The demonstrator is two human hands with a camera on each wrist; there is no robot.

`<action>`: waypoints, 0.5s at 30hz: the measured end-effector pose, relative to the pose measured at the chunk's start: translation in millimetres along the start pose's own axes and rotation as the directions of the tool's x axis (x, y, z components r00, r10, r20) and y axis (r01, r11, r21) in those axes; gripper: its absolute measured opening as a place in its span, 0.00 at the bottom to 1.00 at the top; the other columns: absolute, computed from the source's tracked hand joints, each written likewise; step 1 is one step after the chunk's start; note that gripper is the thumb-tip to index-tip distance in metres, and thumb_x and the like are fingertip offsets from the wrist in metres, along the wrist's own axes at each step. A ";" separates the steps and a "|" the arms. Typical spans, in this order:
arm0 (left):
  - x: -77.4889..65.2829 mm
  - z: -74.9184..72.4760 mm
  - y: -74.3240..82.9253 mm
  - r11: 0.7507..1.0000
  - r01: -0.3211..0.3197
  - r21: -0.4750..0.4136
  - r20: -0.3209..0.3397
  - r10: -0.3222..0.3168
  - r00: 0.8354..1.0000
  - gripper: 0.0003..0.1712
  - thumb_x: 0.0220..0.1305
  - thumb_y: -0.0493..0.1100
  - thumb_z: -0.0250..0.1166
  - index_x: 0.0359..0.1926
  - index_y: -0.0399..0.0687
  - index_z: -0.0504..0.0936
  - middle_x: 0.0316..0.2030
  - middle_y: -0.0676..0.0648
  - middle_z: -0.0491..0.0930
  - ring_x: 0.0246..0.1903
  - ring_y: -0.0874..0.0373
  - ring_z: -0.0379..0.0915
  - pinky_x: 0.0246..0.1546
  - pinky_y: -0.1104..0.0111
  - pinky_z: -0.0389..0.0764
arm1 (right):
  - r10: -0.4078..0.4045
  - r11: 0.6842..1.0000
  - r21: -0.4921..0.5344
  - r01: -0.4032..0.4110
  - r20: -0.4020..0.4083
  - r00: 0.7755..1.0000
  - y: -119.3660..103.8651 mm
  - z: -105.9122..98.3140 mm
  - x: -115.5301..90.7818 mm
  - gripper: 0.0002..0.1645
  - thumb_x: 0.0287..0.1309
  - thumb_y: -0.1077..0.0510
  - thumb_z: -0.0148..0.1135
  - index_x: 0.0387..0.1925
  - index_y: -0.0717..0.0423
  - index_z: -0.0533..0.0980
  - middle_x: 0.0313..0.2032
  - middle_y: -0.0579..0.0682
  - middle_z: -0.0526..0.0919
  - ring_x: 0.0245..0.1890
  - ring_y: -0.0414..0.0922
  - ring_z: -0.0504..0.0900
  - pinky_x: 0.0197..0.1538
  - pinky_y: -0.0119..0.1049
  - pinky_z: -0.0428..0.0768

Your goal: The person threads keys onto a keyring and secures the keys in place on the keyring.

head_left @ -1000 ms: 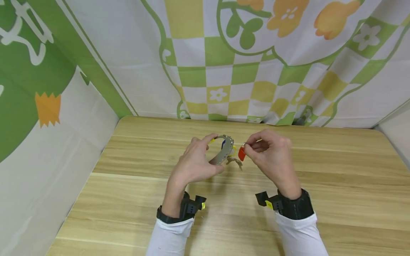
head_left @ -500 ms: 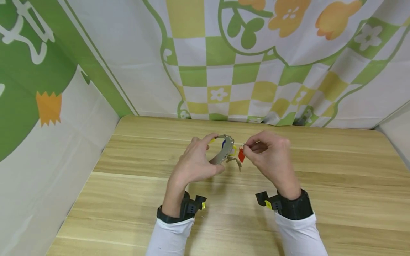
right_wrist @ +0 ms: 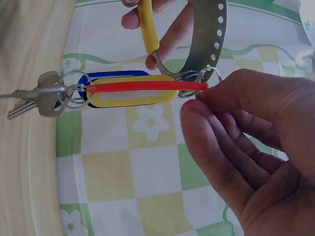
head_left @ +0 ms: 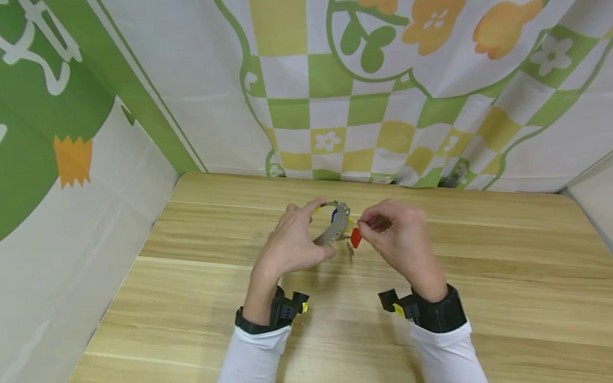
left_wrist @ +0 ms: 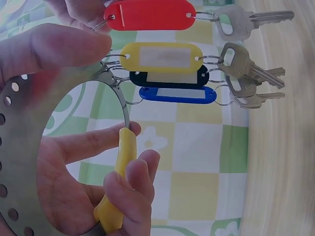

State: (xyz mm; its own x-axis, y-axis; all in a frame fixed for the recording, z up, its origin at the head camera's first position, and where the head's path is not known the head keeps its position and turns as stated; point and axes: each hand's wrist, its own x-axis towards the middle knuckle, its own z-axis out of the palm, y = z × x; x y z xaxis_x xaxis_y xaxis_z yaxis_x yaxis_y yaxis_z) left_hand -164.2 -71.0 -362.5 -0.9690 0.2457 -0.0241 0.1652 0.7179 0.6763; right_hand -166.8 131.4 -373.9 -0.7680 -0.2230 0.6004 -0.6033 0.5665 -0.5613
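Observation:
My left hand (head_left: 290, 242) grips a round metal key holder (head_left: 335, 226), a wide band with holes along its edge and a yellow sleeve (left_wrist: 127, 147) on its thin part. The fingers curl round that sleeve, and the thumb lies against the band. From the holder hang a yellow key tag (left_wrist: 162, 57), a black one (left_wrist: 170, 77) and a blue one (left_wrist: 177, 95), each with a key. Close beside the band, my right hand (head_left: 399, 231) pinches the ring end of a red key tag (right_wrist: 147, 86), whose key (left_wrist: 268, 18) dangles from its other end.
Below both hands lies a wooden table (head_left: 517, 276). A patterned curtain (head_left: 330, 111) hangs along the back edge, and another printed cloth (head_left: 62, 159) covers the left side.
My right hand has moved left with the red key tag, bringing it up close to the key holder. The left hand has stayed in place.

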 end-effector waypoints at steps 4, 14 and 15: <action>-0.1 0.8 1.2 1.000 0.011 0.012 0.006 -0.012 1.000 0.51 0.35 0.52 0.69 0.66 0.64 0.61 0.43 0.49 0.66 0.41 0.56 0.64 0.29 0.62 0.69 | 0.010 1.000 0.003 -0.010 0.014 1.000 -0.1 0.6 -0.1 0.06 0.45 0.65 0.62 0.24 0.51 0.78 0.25 0.41 0.77 0.22 0.33 0.76 0.26 0.26 0.73; 0.4 4.8 3.7 0.998 0.018 0.062 -0.015 -0.017 1.000 0.52 0.35 0.54 0.70 0.67 0.64 0.60 0.41 0.49 0.64 0.37 0.56 0.62 0.28 0.62 0.65 | 0.089 0.995 0.031 -0.091 0.057 0.994 -0.6 0.4 -0.3 0.04 0.46 0.63 0.60 0.23 0.50 0.77 0.21 0.40 0.77 0.21 0.32 0.75 0.25 0.28 0.73; 0.4 5.0 3.7 0.998 0.017 0.066 -0.017 -0.016 1.000 0.52 0.35 0.54 0.70 0.67 0.64 0.60 0.41 0.49 0.64 0.37 0.56 0.62 0.28 0.62 0.65 | 0.100 0.994 0.033 -0.102 0.063 0.993 -0.7 0.3 -0.3 0.03 0.46 0.62 0.59 0.23 0.51 0.77 0.21 0.40 0.77 0.21 0.32 0.75 0.25 0.28 0.73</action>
State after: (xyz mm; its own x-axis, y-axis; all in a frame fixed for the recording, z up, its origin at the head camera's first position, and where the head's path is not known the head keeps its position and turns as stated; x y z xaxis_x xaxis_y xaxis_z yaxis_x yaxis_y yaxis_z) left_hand -163.0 -65.0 -363.8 -0.9746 0.2230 -0.0224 0.1604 0.7635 0.6255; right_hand -166.3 130.8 -373.8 -0.8364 -0.2144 0.5045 -0.5284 0.5600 -0.6381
